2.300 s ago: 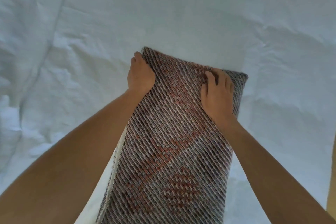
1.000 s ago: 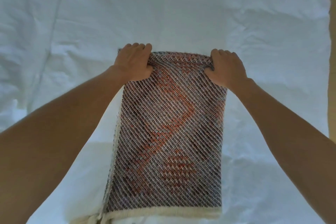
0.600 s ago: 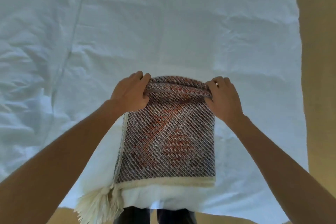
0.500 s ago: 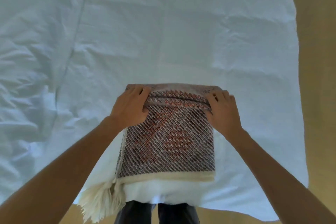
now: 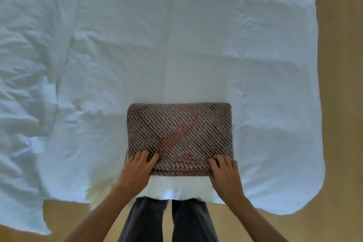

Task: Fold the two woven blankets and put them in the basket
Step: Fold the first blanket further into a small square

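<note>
Open on three sides
The white sheet [image 5: 176, 35] lies open beyond and to both sides of the folded blanket [image 5: 179, 129]; the left hand [image 5: 137, 171], right hand [image 5: 225, 175], a cream fringe [image 5: 102, 190] and the person's legs [image 5: 167, 220] block its near edge.

Soft even daylight, slight blur, wide-angle bowing
</note>
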Tool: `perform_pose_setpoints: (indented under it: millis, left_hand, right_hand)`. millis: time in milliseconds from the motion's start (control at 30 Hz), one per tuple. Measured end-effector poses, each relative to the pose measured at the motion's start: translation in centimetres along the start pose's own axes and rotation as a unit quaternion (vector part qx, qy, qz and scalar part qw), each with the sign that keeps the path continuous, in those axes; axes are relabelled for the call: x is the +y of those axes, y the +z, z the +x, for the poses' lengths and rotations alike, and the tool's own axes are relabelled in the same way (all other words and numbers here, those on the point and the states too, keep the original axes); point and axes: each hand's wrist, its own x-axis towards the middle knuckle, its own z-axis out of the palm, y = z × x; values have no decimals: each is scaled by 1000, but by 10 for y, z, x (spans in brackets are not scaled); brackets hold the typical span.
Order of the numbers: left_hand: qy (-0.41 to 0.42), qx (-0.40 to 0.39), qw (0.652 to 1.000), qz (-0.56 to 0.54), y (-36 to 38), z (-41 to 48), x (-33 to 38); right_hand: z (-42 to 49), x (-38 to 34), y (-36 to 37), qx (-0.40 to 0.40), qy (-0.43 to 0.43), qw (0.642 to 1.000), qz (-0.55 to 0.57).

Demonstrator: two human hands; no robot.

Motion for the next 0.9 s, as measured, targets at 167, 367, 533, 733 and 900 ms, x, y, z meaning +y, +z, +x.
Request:
perform_pose_setpoints:
  millis: [167, 367, 533, 733, 900]
  left_hand:
    - [-29, -56, 998, -15, 7, -5, 2]
    - [-63, 107, 990, -66, -36, 32, 20]
    - [-145, 95, 983, -56, -40, 91, 36]
    - [-137, 10, 990, -12, 23, 120, 5]
    - [-126, 19, 991, -29, 18, 129, -1]
  right_hand:
    - [-10, -9, 2, -65, 24, 997, 32]
    - [28, -23, -29, 22, 5, 992, 125]
    - [108, -43, -14, 33, -3, 997, 72]
    - [134, -47, 60, -68, -4, 998, 12]
    - [143, -47, 58, -49, 0, 998, 29]
